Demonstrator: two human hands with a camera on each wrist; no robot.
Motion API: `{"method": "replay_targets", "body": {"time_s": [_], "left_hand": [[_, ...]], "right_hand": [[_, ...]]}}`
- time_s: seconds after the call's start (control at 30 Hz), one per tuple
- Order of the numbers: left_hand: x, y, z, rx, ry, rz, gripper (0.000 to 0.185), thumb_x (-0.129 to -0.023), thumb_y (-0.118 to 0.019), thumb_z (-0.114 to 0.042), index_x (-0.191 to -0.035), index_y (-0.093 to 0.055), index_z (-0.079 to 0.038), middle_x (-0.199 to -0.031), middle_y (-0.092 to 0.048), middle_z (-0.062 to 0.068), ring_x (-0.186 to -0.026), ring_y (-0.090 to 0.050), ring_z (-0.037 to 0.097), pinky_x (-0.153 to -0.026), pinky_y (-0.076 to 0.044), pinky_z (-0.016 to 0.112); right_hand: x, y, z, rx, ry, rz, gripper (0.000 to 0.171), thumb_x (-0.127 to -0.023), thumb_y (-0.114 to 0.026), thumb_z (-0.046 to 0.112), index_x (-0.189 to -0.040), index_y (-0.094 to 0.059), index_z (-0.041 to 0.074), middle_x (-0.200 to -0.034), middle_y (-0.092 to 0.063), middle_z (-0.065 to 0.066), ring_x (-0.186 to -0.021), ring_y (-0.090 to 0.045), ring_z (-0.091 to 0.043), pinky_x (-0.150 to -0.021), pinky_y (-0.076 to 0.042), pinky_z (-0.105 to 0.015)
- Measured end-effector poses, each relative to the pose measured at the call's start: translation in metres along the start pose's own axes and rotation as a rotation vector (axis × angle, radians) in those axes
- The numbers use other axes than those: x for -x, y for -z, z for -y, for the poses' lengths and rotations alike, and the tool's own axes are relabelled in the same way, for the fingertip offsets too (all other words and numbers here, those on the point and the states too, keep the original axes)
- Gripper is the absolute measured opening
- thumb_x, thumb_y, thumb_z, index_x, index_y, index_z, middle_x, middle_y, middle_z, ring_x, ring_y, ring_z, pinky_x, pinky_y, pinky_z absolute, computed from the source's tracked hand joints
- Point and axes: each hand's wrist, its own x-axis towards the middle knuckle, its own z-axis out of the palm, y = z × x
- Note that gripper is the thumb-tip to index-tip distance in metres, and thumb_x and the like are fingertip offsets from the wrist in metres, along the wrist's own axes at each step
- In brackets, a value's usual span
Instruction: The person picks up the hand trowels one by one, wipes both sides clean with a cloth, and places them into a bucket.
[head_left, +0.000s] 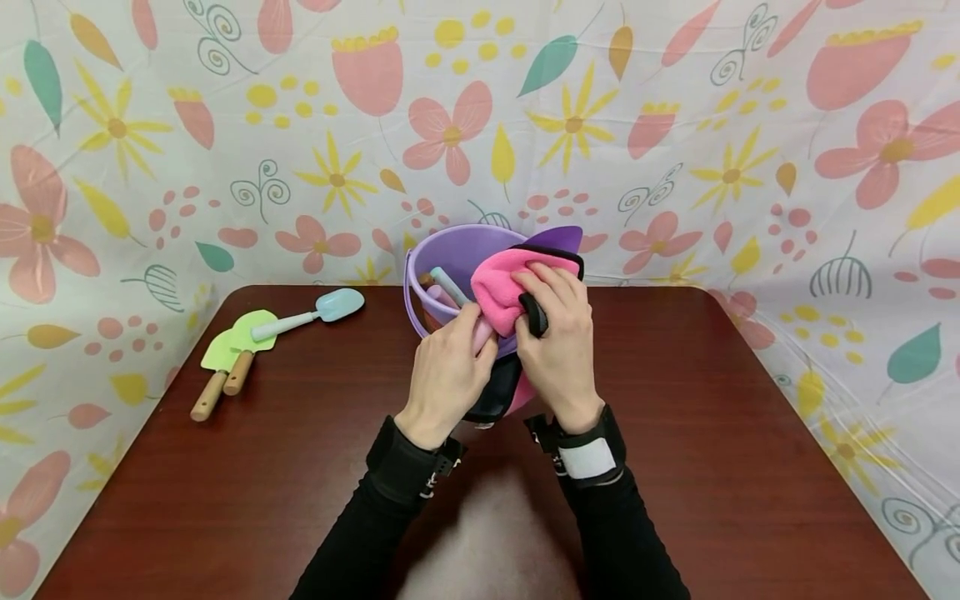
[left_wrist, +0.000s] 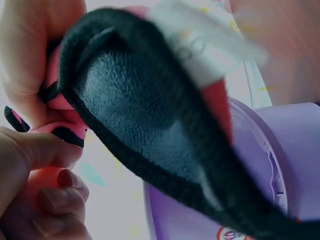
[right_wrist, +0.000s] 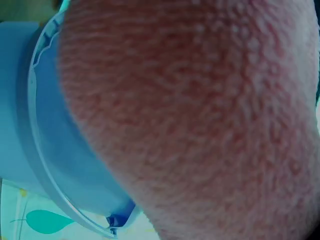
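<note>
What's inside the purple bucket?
A grey stick and something pale pink show inside the bucket. The pink cloth and left hand hide part, so I can't tell what's there.

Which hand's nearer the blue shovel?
Left. The left hand is to the right of the blue shovel, apart from it; the right hand is farther right, beyond the left hand.

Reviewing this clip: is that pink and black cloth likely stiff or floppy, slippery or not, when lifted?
Probably floppy: the pink and black cloth bunches and folds in the person's hands. Likely not very slippery, since its pink side looks fuzzy. The thick black edging may hold some shape, as it curves in the left wrist view.
</note>
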Motion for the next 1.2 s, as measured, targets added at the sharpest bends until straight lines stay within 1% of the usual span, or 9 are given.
{"method": "replay_targets", "body": {"time_s": [0.07, 0.17, 0.3, 0.5, 0.63, 0.87, 1.0, 1.1, 1.2], "left_hand": [[0.001, 0.000, 0.000, 0.003, -0.011, 0.002, 0.020, -0.086, -0.066, -0.008, -0.105, -0.061, -0.006, -0.073, -0.060, 0.005, -0.056, -0.058, 0.023, -0.050, -0.045, 0.039], [0.002, 0.001, -0.001, 0.013, -0.030, 0.015, 0.020, -0.086, -0.066, -0.009, -0.105, -0.061, -0.008, -0.072, -0.060, 0.004, -0.055, -0.057, 0.021, -0.050, -0.045, 0.038], [0.003, 0.000, -0.002, 0.024, -0.051, 0.053, 0.017, -0.086, -0.066, -0.010, -0.103, -0.061, -0.010, -0.071, -0.059, 0.002, -0.055, -0.056, 0.019, -0.051, -0.045, 0.036], [0.005, -0.001, -0.004, 0.023, -0.053, 0.093, 0.016, -0.086, -0.067, -0.012, -0.102, -0.061, -0.010, -0.075, -0.063, 0.001, -0.058, -0.058, 0.020, -0.054, -0.047, 0.038], [0.004, -0.001, -0.005, 0.035, -0.036, 0.116, 0.018, -0.088, -0.068, -0.017, -0.104, -0.063, -0.011, -0.079, -0.066, 0.001, -0.062, -0.060, 0.020, -0.056, -0.048, 0.038], [0.002, 0.003, -0.004, 0.070, 0.050, 0.135, 0.025, -0.089, -0.070, -0.020, -0.112, -0.066, -0.012, -0.089, -0.070, 0.004, -0.068, -0.064, 0.021, -0.061, -0.049, 0.039], [0.002, 0.005, -0.003, 0.094, 0.079, 0.132, 0.025, -0.090, -0.069, -0.021, -0.113, -0.066, -0.011, -0.088, -0.070, 0.004, -0.067, -0.063, 0.020, -0.061, -0.049, 0.038], [0.001, 0.006, -0.001, 0.114, 0.104, 0.122, 0.022, -0.091, -0.068, -0.020, -0.111, -0.065, -0.011, -0.082, -0.067, 0.003, -0.062, -0.060, 0.018, -0.058, -0.048, 0.036], [-0.001, 0.009, 0.001, 0.128, 0.138, 0.110, 0.021, -0.092, -0.067, -0.020, -0.110, -0.064, -0.010, -0.076, -0.064, 0.003, -0.059, -0.057, 0.017, -0.056, -0.047, 0.035]], "right_hand": [[-0.001, 0.002, -0.003, 0.019, -0.010, -0.015, 0.044, -0.076, -0.061, -0.007, -0.118, -0.070, 0.003, -0.127, -0.061, -0.013, -0.124, -0.047, -0.030, -0.099, -0.035, -0.050], [-0.003, 0.007, -0.009, 0.046, -0.030, -0.052, 0.044, -0.078, -0.058, -0.006, -0.120, -0.068, 0.002, -0.131, -0.060, -0.013, -0.128, -0.046, -0.029, -0.102, -0.033, -0.051], [-0.005, 0.016, -0.018, 0.082, -0.056, -0.095, 0.043, -0.080, -0.055, -0.005, -0.120, -0.069, 0.003, -0.134, -0.059, -0.010, -0.130, -0.045, -0.027, -0.100, -0.034, -0.053], [-0.007, 0.027, -0.029, 0.063, -0.112, -0.120, 0.043, -0.079, -0.051, -0.004, -0.117, -0.070, 0.004, -0.134, -0.059, -0.007, -0.130, -0.045, -0.026, -0.104, -0.034, -0.048], [-0.007, 0.032, -0.032, 0.067, -0.151, -0.124, 0.046, -0.078, -0.051, -0.005, -0.118, -0.070, 0.006, -0.134, -0.059, -0.007, -0.128, -0.047, -0.024, -0.105, -0.034, -0.044], [-0.007, 0.037, -0.031, 0.042, -0.228, -0.174, 0.049, -0.078, -0.051, -0.005, -0.120, -0.071, 0.011, -0.131, -0.061, -0.001, -0.124, -0.050, -0.020, -0.102, -0.038, -0.042], [-0.006, 0.034, -0.029, 0.056, -0.174, -0.193, 0.048, -0.077, -0.052, -0.005, -0.119, -0.071, 0.008, -0.130, -0.062, -0.003, -0.121, -0.052, -0.026, -0.101, -0.037, -0.043], [-0.006, 0.026, -0.025, 0.088, -0.091, -0.152, 0.043, -0.080, -0.056, -0.003, -0.120, -0.070, 0.005, -0.131, -0.061, -0.008, -0.121, -0.051, -0.031, -0.103, -0.035, -0.047], [-0.004, 0.016, -0.017, 0.108, -0.058, -0.088, 0.041, -0.081, -0.061, 0.001, -0.121, -0.069, 0.006, -0.133, -0.060, -0.008, -0.123, -0.049, -0.032, -0.100, -0.034, -0.053]]}}
